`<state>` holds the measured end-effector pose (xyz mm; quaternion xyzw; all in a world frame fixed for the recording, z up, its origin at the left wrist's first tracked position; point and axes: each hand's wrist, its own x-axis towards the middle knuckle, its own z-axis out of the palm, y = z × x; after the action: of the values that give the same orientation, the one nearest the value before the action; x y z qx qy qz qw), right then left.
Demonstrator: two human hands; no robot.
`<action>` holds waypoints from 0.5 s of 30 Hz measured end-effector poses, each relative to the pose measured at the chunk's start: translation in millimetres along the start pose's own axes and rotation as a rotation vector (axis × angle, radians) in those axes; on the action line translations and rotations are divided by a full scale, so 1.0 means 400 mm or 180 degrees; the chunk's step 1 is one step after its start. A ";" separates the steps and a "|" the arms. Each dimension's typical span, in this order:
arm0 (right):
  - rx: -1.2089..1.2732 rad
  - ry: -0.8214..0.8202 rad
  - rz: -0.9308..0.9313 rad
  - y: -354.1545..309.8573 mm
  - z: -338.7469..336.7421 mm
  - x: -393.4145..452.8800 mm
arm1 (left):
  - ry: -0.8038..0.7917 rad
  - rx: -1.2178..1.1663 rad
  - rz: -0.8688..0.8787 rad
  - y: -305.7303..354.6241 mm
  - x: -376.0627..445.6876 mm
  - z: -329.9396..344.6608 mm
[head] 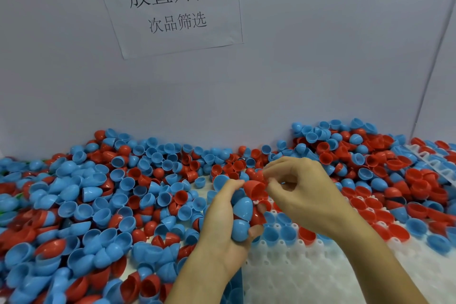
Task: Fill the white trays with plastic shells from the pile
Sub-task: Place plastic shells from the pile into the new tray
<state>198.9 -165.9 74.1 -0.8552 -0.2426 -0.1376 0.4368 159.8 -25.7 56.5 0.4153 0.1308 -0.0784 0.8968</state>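
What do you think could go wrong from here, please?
The left hand grips several blue shells at once; one could slip out while the right hand pinches the red shell. Loose shells lie over the white tray, so some sockets could be blocked or missed.

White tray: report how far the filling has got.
Done: a few sockets at the far end of the white tray hold shells. In hand: the left hand grips several blue shells; the right hand pinches a red shell. Left: many near sockets empty, big pile remains.
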 end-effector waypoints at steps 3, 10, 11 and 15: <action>0.0419 -0.0244 0.0009 -0.011 0.002 -0.002 | 0.0083 0.0079 0.0053 0.000 0.001 0.001; 0.0015 -0.0169 0.0151 -0.006 0.016 0.005 | -0.0005 0.0299 0.0120 -0.001 -0.001 0.001; -0.0015 -0.0179 0.0153 -0.007 0.018 0.006 | -0.0013 0.0311 0.0109 -0.001 -0.002 0.001; -0.0174 -0.0087 0.0164 -0.002 0.021 0.006 | 0.0127 0.0248 0.0072 0.013 0.002 -0.008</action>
<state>200.9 -157.8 70.7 -0.8746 -0.2226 -0.1212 0.4133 161.5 -19.9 57.9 0.4527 0.1407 -0.0651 0.8781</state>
